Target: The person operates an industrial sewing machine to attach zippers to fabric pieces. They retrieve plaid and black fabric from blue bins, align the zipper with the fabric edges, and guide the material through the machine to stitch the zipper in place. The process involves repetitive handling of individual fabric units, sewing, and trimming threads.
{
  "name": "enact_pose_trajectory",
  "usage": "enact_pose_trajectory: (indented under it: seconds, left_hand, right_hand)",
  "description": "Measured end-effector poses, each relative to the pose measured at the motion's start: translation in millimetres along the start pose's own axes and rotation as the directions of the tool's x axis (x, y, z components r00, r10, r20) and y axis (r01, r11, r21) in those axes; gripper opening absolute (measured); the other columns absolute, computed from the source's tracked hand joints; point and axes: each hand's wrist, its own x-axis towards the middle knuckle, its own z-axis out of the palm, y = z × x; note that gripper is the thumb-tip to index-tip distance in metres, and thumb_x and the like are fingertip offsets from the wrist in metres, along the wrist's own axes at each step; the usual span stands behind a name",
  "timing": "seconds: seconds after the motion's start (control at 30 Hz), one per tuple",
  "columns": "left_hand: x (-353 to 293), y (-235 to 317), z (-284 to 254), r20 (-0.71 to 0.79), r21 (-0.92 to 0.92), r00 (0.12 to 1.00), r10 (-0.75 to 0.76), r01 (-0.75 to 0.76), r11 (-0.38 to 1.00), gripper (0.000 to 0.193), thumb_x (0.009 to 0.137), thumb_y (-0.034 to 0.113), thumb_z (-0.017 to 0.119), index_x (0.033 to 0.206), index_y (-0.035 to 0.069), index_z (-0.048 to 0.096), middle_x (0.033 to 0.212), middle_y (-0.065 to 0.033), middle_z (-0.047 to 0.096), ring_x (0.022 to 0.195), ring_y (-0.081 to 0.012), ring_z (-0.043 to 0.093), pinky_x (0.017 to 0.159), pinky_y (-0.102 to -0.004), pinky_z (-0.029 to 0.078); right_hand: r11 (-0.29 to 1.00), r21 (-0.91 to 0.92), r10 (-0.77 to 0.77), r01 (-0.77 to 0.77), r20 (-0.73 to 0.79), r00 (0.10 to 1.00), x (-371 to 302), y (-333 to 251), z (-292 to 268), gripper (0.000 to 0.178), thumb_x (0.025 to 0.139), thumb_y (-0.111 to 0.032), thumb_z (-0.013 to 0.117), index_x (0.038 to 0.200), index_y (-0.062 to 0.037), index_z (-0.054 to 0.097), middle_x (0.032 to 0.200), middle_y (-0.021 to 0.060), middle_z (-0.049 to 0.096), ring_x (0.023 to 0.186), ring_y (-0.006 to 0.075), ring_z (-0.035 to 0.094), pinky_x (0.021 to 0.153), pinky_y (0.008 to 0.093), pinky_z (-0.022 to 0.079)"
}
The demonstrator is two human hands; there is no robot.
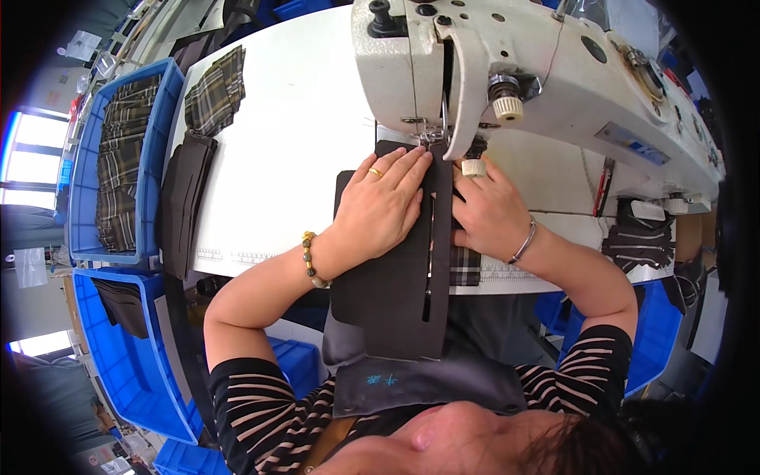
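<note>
A dark brown flat panel [380, 293] with a long narrow slot lies under the needle area of a white sewing machine [546, 95], its near end hanging over the table edge. My left hand [380, 202] rests flat on it, fingers stretched toward the presser foot [431, 136]. At the panel's right edge, my right hand [492, 212] is closed with bent fingers, some hidden behind the machine's white knob [473, 168]. Beneath that edge, a strip of plaid cloth [465, 267] shows below my right thumb.
Left of the white table [285, 158] stands a blue bin [168, 103] of folded plaid cloth. Plaid pieces [215, 93] and stacked dark panels [188, 194] lie along the table's left side. Zippers [640, 244] and a red-and-black tool [604, 187] lie at right.
</note>
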Motion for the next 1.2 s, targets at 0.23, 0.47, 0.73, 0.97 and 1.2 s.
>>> enact_pose_trajectory:
  seconds: [0.23, 0.47, 0.73, 0.97, 1.2]
  left_hand:
    - [13.5, -19.6, 5.9, -0.068, -0.002, 0.997, -0.018, 0.018, 1.000, 0.041, 0.097, 0.016, 0.067, 0.134, -0.001, 0.063, 0.132, -0.0170, 0.067, 0.125, -0.0375, 0.061, 0.110, -0.0489, 0.047]
    - [31.4, -37.8, 7.8, -0.075, -0.029, 0.996, -0.042, 0.040, 0.999, 0.015, 0.096, 0.015, 0.069, 0.097, 0.000, 0.071, 0.108, -0.0182, 0.069, 0.099, -0.0384, 0.063, 0.091, -0.0478, 0.050]
    - [-8.9, -10.2, -7.1, 0.026, -0.058, 1.000, -0.003, 0.005, 0.998, 0.044, 0.099, 0.018, 0.068, 0.139, 0.003, 0.060, 0.142, -0.0166, 0.061, 0.137, -0.0380, 0.054, 0.116, -0.0531, 0.042]
    - [-11.3, -11.0, 1.2, 0.098, -0.022, 0.995, 0.011, -0.009, 1.000, 0.050, 0.106, 0.027, 0.059, 0.148, 0.002, 0.057, 0.159, -0.0126, 0.051, 0.149, -0.0359, 0.045, 0.120, -0.0560, 0.037]
    - [-11.2, -10.6, 1.2, 0.099, -0.014, 0.995, 0.012, -0.011, 1.000, 0.048, 0.105, 0.025, 0.059, 0.147, 0.004, 0.058, 0.159, -0.0112, 0.052, 0.148, -0.0355, 0.047, 0.120, -0.0559, 0.038]
  right_hand:
    - [0.999, 0.035, 0.010, -0.009, -0.029, 1.000, 0.8, -0.7, 0.0, 0.065, 0.067, -0.038, 0.090, 0.122, -0.0072, 0.074, 0.115, 0.0156, 0.070, 0.125, 0.0362, 0.061, 0.115, 0.0560, 0.043]
    - [0.999, 0.042, 0.016, -0.015, -0.025, 1.000, 1.7, -2.3, -1.6, 0.066, 0.067, -0.037, 0.090, 0.125, -0.0086, 0.073, 0.119, 0.0155, 0.068, 0.124, 0.0366, 0.061, 0.114, 0.0562, 0.043]
    - [0.999, 0.042, 0.012, -0.012, -0.019, 1.000, 2.6, -1.6, -2.8, 0.069, 0.066, -0.038, 0.091, 0.125, -0.0076, 0.073, 0.122, 0.0167, 0.067, 0.122, 0.0368, 0.062, 0.114, 0.0566, 0.043]
    - [1.000, 0.011, 0.014, -0.014, -0.015, 1.000, 1.4, -1.3, -2.4, 0.072, 0.066, -0.042, 0.090, 0.127, -0.0072, 0.072, 0.124, 0.0170, 0.067, 0.120, 0.0356, 0.063, 0.115, 0.0568, 0.043]
    - [1.000, 0.009, 0.018, -0.018, -0.020, 1.000, 1.7, -0.6, -0.3, 0.074, 0.065, -0.044, 0.090, 0.128, -0.0093, 0.073, 0.124, 0.0182, 0.069, 0.120, 0.0350, 0.065, 0.115, 0.0579, 0.043]
